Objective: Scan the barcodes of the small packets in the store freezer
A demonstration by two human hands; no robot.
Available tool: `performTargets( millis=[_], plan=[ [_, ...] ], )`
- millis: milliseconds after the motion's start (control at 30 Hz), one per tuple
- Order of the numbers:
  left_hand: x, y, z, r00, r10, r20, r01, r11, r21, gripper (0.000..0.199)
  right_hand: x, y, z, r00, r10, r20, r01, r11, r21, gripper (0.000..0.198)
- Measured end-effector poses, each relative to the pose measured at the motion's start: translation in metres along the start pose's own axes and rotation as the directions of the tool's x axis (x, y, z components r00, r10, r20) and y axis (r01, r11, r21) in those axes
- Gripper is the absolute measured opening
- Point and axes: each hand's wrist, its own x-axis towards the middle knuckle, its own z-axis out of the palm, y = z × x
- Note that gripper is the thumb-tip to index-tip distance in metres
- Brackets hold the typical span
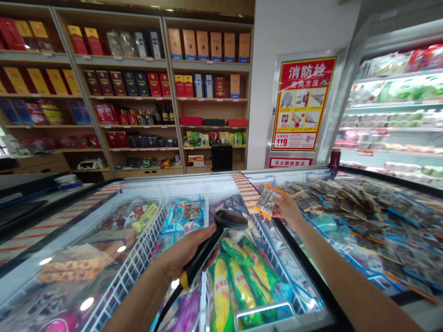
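My left hand point(188, 246) is wrapped round the handle of a black and yellow barcode scanner point(207, 246), its head tilted up to the right and a cable trailing down. In my right hand point(288, 210) is a small clear packet with orange edges point(267, 201), gripped at its right side above the freezer's frame. The scanner head and the packet are a short gap apart. Beneath the scanner, bagged corn cobs point(238, 286) in green and yellow wrappers lie in a freezer basket. Many similar dark packets point(346, 203) are heaped to the right of my right hand.
White wire dividers point(138, 253) split the chest freezer, with blue bags point(183, 212) and other frozen packs inside. Shelves point(173, 66) of boxed goods line the back wall. A red poster point(304, 103) hangs beside them. A lit display fridge point(398, 110) stands at right.
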Motion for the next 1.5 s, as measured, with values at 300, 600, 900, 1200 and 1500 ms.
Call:
performTargets(
  millis=[300,600,900,1200,1500],
  plan=[
    [0.001,-0.001,0.000,1.000,0.002,-0.023,-0.002,1.000,-0.005,0.045,0.005,0.002,-0.003,1.000,-0.001,-0.009,0.000,0.999,-0.049,0.047],
    [0.002,-0.001,0.000,1.000,-0.005,-0.015,0.005,1.000,0.014,0.047,0.003,0.001,-0.005,1.000,-0.006,0.009,0.006,0.998,-0.055,0.050],
    [0.000,0.000,0.002,1.000,0.001,0.005,-0.001,1.000,0.029,0.047,0.005,-0.003,-0.010,0.999,0.033,0.026,-0.032,0.998,-0.047,0.051],
    [-0.002,0.002,0.003,0.999,0.033,0.032,-0.035,0.998,0.044,0.048,0.006,0.001,-0.011,1.000,-0.019,0.018,0.020,0.999,-0.029,0.051],
    [-0.004,0.001,0.007,0.999,0.026,0.027,-0.026,1.000,0.005,0.044,0.006,0.002,-0.008,0.999,-0.031,0.018,0.032,0.999,-0.027,0.050]
  ],
)
